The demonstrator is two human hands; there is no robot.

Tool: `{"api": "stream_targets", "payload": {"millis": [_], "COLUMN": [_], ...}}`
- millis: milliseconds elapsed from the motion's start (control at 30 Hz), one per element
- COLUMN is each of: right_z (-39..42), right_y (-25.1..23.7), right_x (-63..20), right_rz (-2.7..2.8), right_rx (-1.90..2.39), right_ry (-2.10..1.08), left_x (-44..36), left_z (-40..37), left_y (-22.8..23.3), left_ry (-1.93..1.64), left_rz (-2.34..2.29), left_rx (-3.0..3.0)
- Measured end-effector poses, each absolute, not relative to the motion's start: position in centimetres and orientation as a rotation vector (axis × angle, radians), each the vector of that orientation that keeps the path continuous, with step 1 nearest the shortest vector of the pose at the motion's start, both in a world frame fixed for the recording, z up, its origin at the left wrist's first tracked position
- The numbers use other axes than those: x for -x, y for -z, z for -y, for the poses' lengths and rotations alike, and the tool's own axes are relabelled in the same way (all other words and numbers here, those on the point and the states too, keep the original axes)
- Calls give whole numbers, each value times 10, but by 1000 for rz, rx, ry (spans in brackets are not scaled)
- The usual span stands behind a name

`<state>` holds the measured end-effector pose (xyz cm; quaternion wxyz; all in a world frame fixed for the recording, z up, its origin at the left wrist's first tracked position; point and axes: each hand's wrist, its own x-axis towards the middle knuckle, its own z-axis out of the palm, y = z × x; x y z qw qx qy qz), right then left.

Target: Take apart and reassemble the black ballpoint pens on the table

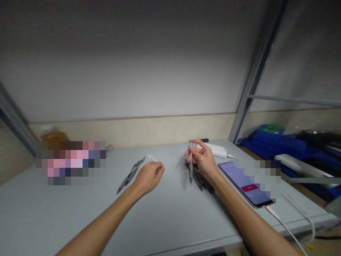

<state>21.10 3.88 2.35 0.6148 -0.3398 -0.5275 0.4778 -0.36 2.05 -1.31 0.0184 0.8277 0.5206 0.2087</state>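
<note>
My right hand (pixel 203 156) grips a slim silver-and-grey pen (pixel 191 167) near its upper end, tip pointing down over the table. Under and behind that hand lies a bunch of several dark pens (pixel 199 179), partly covered by it. Resting on the table at left centre, my left hand (pixel 150 176) has its fingers curled in, and nothing shows in it. Just left of it lie a few grey pens (pixel 129 177) side by side, slanting away from me.
To the right lies a phone (pixel 242 185) with a white cable plugged in. Behind it sit a white power strip (pixel 215 150) and a black-handled tool (pixel 204 140). A blurred pink item (pixel 77 160) is at left. Metal posts (pixel 245 106) frame the grey table (pixel 160 220); blue bins (pixel 266 138) stand beyond.
</note>
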Motion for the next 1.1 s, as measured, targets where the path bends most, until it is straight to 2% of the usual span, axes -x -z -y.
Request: {"api": "stream_targets", "payload": {"millis": [233,533,800,1100], "right_z": [-37,-42,-42,-39], "right_y": [-22,-2,4,7], "right_x": [-206,-205,-208,-203], "right_rz": [1286,1786,2034,2261], "right_rx": [911,1183,1481,1444], "right_ry": [-1012,-557,-327,-308], "left_x": [5,12,18,22], "left_z": [-17,-18,-21,-24], "left_y": [0,-1,-1,2], "left_ry": [-691,-287,-216,-152], "left_rz": [-1846,-2296,-2345,-2386], "left_rx": [-2716,-2504,-2407,-2363]}}
